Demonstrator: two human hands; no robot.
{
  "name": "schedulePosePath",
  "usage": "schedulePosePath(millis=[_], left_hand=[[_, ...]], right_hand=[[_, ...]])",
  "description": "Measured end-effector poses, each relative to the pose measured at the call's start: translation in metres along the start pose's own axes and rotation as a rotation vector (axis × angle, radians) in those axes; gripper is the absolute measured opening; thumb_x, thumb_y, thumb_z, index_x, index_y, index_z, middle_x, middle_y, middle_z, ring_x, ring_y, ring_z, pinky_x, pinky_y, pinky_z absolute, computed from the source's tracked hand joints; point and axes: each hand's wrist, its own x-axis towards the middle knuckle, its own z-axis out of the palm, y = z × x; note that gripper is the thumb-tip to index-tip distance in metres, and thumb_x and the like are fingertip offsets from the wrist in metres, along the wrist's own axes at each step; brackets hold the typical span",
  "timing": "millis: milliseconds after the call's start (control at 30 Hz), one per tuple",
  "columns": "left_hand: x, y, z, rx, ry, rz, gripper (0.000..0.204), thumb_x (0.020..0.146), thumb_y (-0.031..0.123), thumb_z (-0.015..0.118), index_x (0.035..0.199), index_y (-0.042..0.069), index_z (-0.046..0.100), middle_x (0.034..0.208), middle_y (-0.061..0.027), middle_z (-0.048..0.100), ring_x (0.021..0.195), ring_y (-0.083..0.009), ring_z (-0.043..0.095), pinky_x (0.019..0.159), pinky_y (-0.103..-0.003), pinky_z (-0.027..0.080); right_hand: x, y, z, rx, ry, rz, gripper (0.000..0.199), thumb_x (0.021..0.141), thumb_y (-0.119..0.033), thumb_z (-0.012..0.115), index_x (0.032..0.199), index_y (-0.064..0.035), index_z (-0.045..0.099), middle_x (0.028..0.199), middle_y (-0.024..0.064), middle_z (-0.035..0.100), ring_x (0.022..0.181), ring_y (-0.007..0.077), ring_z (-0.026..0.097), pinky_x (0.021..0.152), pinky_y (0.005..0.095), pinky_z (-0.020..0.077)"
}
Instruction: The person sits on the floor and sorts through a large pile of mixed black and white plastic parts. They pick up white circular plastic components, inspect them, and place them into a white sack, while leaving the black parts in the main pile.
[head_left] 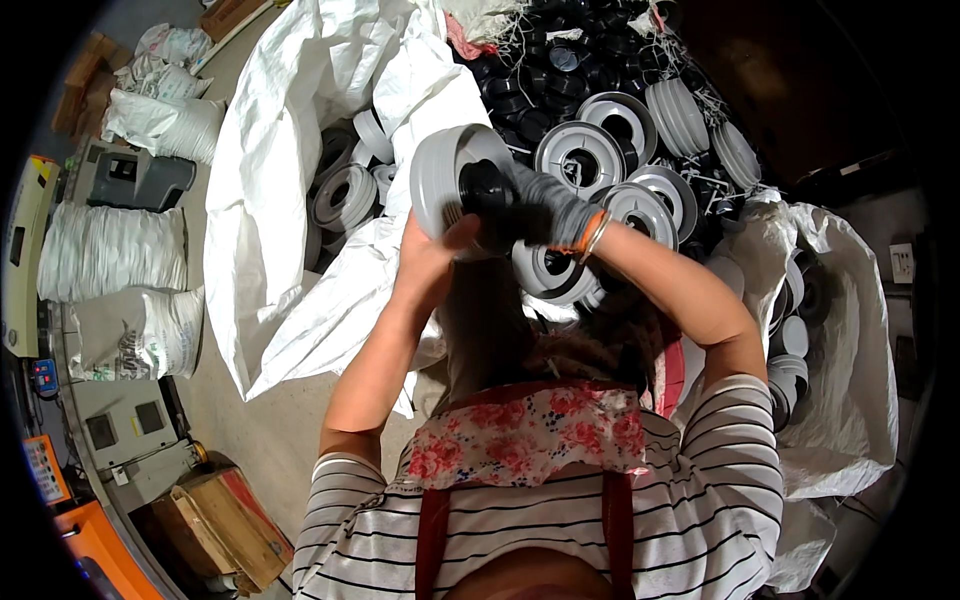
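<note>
My bare left hand (428, 255) grips the lower edge of a light grey plastic ring (432, 180), which is tilted up in front of me. Inside its opening sits a black round piece (484, 186). My right hand (548, 208), in a grey knitted glove with dark fingers and an orange cuff, is at the right side of this ring. Its fingers are smeared by motion, so their grip does not show. Several more grey rings (580, 160) lie on the heap just beyond and right of the glove.
A large open white woven sack (255, 220) with grey rings inside stands at left. Black round parts (565, 60) pile up at the back. Another open sack (850, 350) holds parts at right. Filled white bags (115, 250) and a cardboard box (225, 530) line the left side.
</note>
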Motion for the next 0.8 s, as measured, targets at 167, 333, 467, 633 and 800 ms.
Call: schedulePosePath(millis=[167,333,467,633,800], left_hand=[[-0.003,-0.002,-0.005,0.028,0.028,-0.015,0.049,0.074,0.012,0.073,0.115,0.003,0.048,0.096,-0.0052,0.057,0.085,-0.0137,0.058,0.073,-0.028,0.048],[-0.01,0.006,0.007,0.293,0.061,-0.034,0.059,0.068,0.014,0.074,0.119,0.003,0.046,0.101,-0.009,0.056,0.089,-0.0189,0.058,0.079,-0.031,0.048],[0.011,0.034,-0.024,0.952,0.209,0.484,0.085,0.068,0.019,0.076,0.136,-0.003,0.031,0.121,-0.0226,0.046,0.114,-0.0327,0.047,0.097,-0.042,0.038],[0.058,0.053,-0.019,1.305,0.313,0.718,0.088,0.072,0.023,0.076,0.14,-0.004,0.026,0.143,-0.0277,0.028,0.135,-0.0404,0.023,0.112,-0.046,0.015],[0.099,-0.07,0.07,1.49,-0.636,0.668,0.063,0.073,0.01,0.061,0.133,0.0,0.042,0.129,-0.0181,0.049,0.128,-0.0369,0.039,0.109,-0.042,0.029]], right_hand=[[-0.005,0.009,-0.02,0.717,-0.214,0.859,0.036,0.076,-0.041,0.075,0.084,-0.0065,0.067,0.072,0.0046,0.062,0.056,0.0147,0.057,0.05,0.028,0.0459],[-0.013,0.033,-0.008,0.446,-0.241,0.323,0.043,0.08,-0.03,0.07,0.108,-0.0013,0.057,0.08,0.0062,0.063,0.06,0.0156,0.058,0.054,0.029,0.0474],[-0.002,0.043,-0.039,-0.363,-0.226,-0.162,0.036,0.084,-0.025,0.06,0.112,-0.0026,0.055,0.094,0.0145,0.062,0.08,0.027,0.061,0.073,0.0357,0.0499],[0.005,0.064,-0.165,-1.151,0.458,0.239,0.05,0.08,-0.041,0.057,0.101,0.0035,0.06,0.092,0.0237,0.063,0.091,0.0377,0.06,0.083,0.0427,0.0476],[-0.009,0.125,-0.234,-0.945,0.241,0.761,0.055,0.075,-0.046,0.06,0.107,-0.001,0.063,0.117,0.0241,0.058,0.109,0.0385,0.055,0.094,0.0437,0.0432]])
